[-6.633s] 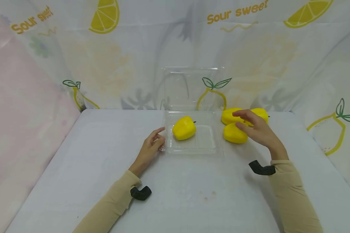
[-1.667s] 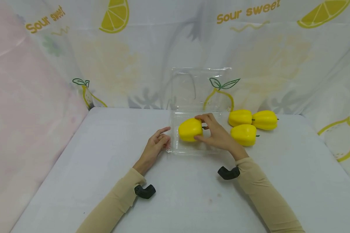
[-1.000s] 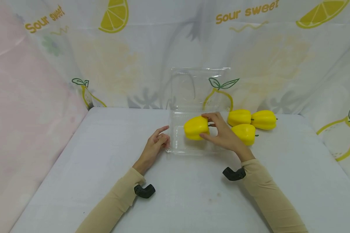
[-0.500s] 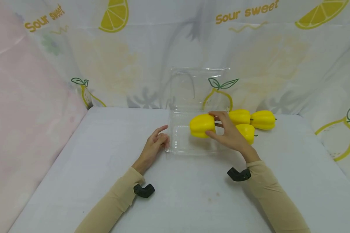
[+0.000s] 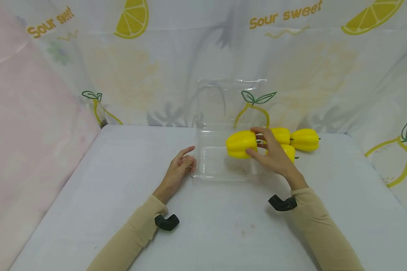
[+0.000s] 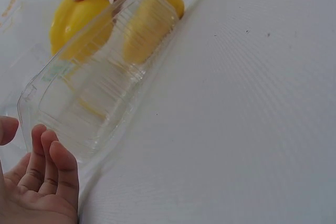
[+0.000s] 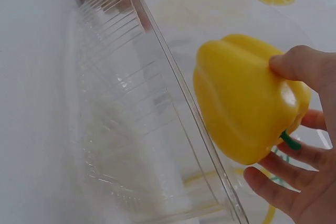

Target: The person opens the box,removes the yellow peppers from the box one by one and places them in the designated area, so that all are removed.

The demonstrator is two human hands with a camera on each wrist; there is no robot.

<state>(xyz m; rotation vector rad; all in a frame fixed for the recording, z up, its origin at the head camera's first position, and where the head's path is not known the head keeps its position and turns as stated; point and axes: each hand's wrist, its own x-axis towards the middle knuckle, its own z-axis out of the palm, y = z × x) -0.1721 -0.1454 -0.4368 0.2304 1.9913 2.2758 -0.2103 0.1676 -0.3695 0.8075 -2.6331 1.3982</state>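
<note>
My right hand (image 5: 274, 156) grips a yellow bell pepper (image 5: 241, 144) between thumb and fingers, raised over the right half of a clear plastic clamshell box (image 5: 207, 175). Its green stem points towards the palm. Seen from the right wrist, the pepper (image 7: 247, 98) overlaps the box's rim (image 7: 191, 109). My left hand (image 5: 173, 175) rests at the box's left wall, with loosely bent fingers (image 6: 64, 158) right at the plastic. The box's lid (image 5: 208, 103) stands up at the back. No pepper lies in the box.
Right of the box, three more yellow bell peppers lie close together: one at the back (image 5: 282, 134), one further right (image 5: 305, 140), and one in front (image 5: 289, 151), partly hidden by the right hand. A printed cloth (image 5: 169, 56) hangs behind the white table (image 5: 129, 150).
My right hand came from the right-hand peppers, took hold of the pepper lying in the box, lifted it and carried it to the right. My left hand stays at the box's side.
</note>
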